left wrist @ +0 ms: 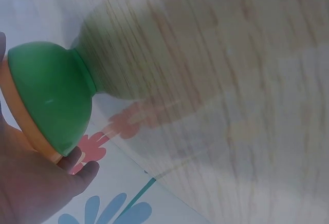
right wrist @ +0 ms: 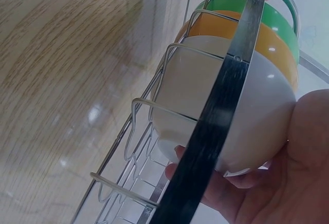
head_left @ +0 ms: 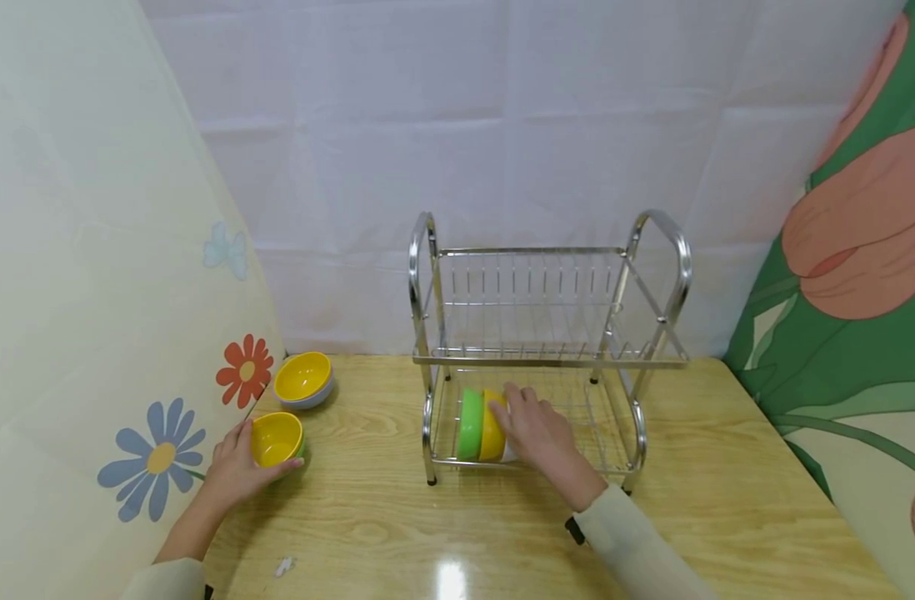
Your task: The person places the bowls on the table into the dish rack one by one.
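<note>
In the head view my left hand (head_left: pixel 236 473) grips a bowl, green outside and yellow at the rim and inside (head_left: pixel 277 439), at the left of the table. The left wrist view shows this green bowl (left wrist: pixel 51 90) with its foot by the wood surface and my fingers at its rim. My right hand (head_left: pixel 542 429) reaches into the lower tier of the dish rack and holds a white bowl (right wrist: pixel 262 116). That bowl stands on its side against a yellow bowl (head_left: pixel 492 427), which leans beside a green bowl (head_left: pixel 470 425). My palm partly hides the white bowl from above.
The two-tier metal dish rack (head_left: pixel 551 363) stands on the wooden table (head_left: pixel 367 517), its front bar crossing before the right hand. Behind the left hand sits a pale blue bowl with a yellow inside (head_left: pixel 304 379). A white cloth hangs behind, with flower-patterned cloths at both sides.
</note>
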`<state>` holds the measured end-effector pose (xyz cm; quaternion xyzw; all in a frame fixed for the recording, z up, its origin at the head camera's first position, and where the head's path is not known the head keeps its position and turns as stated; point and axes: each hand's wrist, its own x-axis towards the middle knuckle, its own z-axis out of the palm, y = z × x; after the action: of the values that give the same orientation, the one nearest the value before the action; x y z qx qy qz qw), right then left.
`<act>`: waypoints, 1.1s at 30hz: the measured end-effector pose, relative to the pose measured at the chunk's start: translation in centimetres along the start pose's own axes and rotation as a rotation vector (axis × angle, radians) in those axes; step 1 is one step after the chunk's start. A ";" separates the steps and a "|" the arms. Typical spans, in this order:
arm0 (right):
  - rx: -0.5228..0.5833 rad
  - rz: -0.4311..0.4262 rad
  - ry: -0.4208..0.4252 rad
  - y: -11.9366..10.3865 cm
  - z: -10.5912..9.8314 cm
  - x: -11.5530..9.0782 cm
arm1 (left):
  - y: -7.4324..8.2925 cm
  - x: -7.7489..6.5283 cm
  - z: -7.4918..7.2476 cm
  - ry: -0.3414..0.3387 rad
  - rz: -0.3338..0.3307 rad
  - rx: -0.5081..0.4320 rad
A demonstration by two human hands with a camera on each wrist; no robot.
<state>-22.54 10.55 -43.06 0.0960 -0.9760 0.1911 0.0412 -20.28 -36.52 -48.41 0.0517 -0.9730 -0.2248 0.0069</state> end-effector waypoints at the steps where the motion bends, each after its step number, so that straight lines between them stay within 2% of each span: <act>1: -0.001 0.000 -0.001 0.0 0.0 0.0 | 0.0 0.0 0.0 -0.001 -0.003 -0.001; 16: 0.004 -0.002 0.012 -0.1 -0.1 0.0 | 0.1 -0.1 0.3 -0.014 -0.022 0.013; 33: 0.004 -0.004 0.015 0.0 0.1 0.0 | 0.1 -0.2 0.7 0.048 0.010 0.009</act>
<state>-22.50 10.53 -43.13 0.0964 -0.9751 0.1938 0.0486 -20.15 -36.11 -48.98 0.0521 -0.9738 -0.2191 0.0313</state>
